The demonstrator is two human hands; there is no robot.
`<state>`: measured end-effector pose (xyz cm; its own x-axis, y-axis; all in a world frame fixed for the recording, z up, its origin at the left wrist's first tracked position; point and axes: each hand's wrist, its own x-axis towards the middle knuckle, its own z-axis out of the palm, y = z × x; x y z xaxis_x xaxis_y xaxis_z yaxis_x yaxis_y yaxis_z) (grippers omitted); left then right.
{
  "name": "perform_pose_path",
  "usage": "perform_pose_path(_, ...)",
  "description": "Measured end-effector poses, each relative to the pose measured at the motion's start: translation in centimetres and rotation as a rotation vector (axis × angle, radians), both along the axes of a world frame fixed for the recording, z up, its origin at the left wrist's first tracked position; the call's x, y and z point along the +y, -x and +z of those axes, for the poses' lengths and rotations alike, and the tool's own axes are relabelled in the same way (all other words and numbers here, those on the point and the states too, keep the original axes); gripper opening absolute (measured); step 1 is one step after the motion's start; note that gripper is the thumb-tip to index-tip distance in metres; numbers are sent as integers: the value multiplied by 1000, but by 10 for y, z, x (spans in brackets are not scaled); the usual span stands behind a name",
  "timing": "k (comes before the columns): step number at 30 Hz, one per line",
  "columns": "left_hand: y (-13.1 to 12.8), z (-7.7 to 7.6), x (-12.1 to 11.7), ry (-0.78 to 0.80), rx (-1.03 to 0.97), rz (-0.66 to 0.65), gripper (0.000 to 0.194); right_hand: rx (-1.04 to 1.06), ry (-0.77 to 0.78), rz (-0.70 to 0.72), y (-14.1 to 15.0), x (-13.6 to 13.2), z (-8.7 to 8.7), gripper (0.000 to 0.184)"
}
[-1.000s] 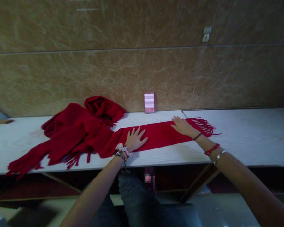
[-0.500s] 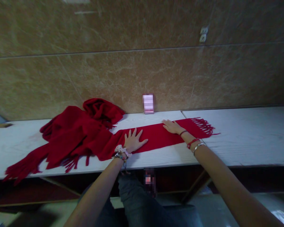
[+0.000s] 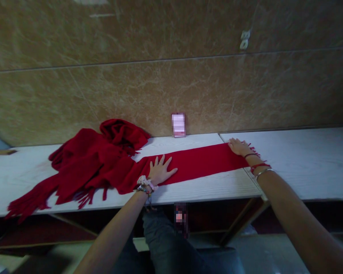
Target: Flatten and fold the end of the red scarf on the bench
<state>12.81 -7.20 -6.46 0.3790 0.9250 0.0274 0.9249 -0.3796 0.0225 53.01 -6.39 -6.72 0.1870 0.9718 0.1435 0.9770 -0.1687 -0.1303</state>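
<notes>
A red scarf (image 3: 200,161) lies with one end stretched flat to the right along the white table. The rest of it, or further red cloth of the same kind, is heaped loosely at the left (image 3: 85,160), with fringes hanging towards the front edge. My left hand (image 3: 160,171) rests palm down on the flat part near the heap, fingers spread. At the fringed right end, my right hand (image 3: 239,147) lies flat on the cloth and covers part of the fringe. Neither hand grips the fabric.
The white table (image 3: 300,163) runs along a brown marbled wall (image 3: 160,91). A small blurred-out phone-like object (image 3: 178,125) leans on the wall behind the scarf. A wall socket (image 3: 244,39) is higher up. My legs (image 3: 171,239) are under the front edge.
My right hand has slid to the right along the flat scarf, from its middle stretch to the fringed end. My left hand has stayed in place.
</notes>
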Motion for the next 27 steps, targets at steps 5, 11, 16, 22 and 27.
perform_pose_path(5, 0, 1, 0, 6, -1, -4, 76, -3, -59, 184, 84, 5, 15, 55)
perform_pose_path(11, -1, 0, -1, 4, 5, 6, 76, 18, 8, 615, 196, -23, 9, 68)
perform_pose_path(16, -1, 1, -1, 4, 16, 18, 73, -16, 31, 608, 187, -37, -6, 59)
perform_pose_path(22, 0, -1, 0, 4, -5, 4, 73, -64, 2, 412, 95, -31, -19, 52)
perform_pose_path(27, 0, -1, 0, 3, -18, 0, 73, -11, -38, 144, 16, -37, -24, 46)
